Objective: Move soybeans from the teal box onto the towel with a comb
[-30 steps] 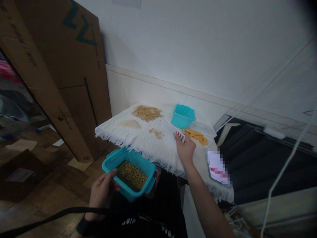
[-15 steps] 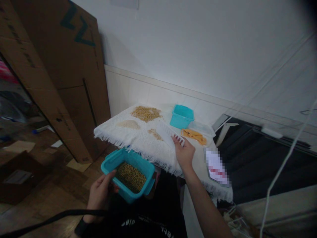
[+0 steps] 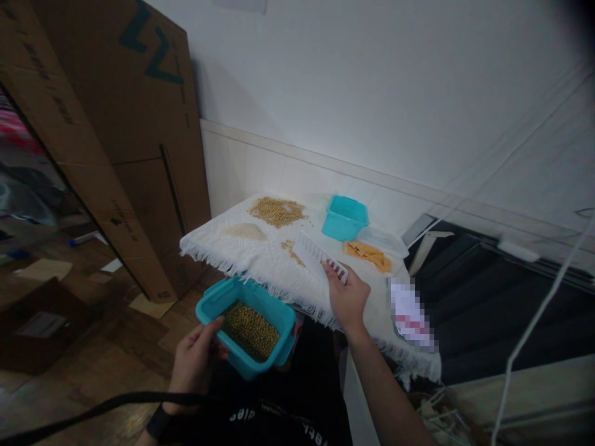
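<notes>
The left hand (image 3: 193, 362) grips a teal tub (image 3: 260, 293) by its near corner, thumb over the rim and fingers closed beneath, and holds it in the air just below the fringed front edge of a white cloth (image 3: 260, 266) that covers a small table. The tub is filled about halfway with greenish-brown beans (image 3: 250, 329) in a loose, even layer. The right hand (image 3: 348, 298) is closed on one end of a white ribbed scraper (image 3: 316, 256), which lies tilted on the cloth with its far end touching a small scatter of tan grains (image 3: 289, 246). Further back on the cloth lie a larger tan heap (image 3: 277, 211) and, to its left, a pale flat heap (image 3: 243, 231), well apart from each other. A second teal tub (image 3: 335, 230) stands upright near the wall (its inside looks bare, though the view is shallow). Just beside it sits a clear shallow tray (image 3: 385, 240), with an orange wrapper (image 3: 367, 254) in front.
</notes>
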Motion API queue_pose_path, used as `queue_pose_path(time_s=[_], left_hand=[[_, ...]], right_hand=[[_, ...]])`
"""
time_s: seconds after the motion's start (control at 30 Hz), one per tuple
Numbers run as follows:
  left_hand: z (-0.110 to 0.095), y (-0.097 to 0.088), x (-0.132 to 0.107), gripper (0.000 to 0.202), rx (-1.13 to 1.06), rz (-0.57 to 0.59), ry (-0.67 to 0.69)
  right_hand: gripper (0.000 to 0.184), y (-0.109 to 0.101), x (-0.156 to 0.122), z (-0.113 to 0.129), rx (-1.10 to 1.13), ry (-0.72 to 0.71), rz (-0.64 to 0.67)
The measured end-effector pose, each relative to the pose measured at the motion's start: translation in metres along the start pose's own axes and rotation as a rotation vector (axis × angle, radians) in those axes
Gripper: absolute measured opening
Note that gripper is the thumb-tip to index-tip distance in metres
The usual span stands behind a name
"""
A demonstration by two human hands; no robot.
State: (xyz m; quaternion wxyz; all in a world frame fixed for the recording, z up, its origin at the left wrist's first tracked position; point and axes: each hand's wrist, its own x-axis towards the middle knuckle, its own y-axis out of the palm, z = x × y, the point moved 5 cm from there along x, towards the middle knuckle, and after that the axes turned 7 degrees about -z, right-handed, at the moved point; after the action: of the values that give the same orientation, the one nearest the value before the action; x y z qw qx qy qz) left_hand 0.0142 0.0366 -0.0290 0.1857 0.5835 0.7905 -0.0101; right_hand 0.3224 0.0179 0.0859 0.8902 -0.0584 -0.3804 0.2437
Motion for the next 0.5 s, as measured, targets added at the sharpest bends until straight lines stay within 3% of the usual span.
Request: queue_pose_path(time_s=[0.3, 0.5], left_hand=[[0.001, 0.005, -0.010, 0.040, -0.049, 0.010, -0.116], [-0.002, 0.008, -0.010, 0.038, 0.046, 0.012, -0.021]], right_hand=[[0.042, -0.005, -0.002, 0.002, 0.029, -0.002, 0.015], [0.039, -0.011, -0.006, 0.005, 0.025, -0.028, 0.005]])
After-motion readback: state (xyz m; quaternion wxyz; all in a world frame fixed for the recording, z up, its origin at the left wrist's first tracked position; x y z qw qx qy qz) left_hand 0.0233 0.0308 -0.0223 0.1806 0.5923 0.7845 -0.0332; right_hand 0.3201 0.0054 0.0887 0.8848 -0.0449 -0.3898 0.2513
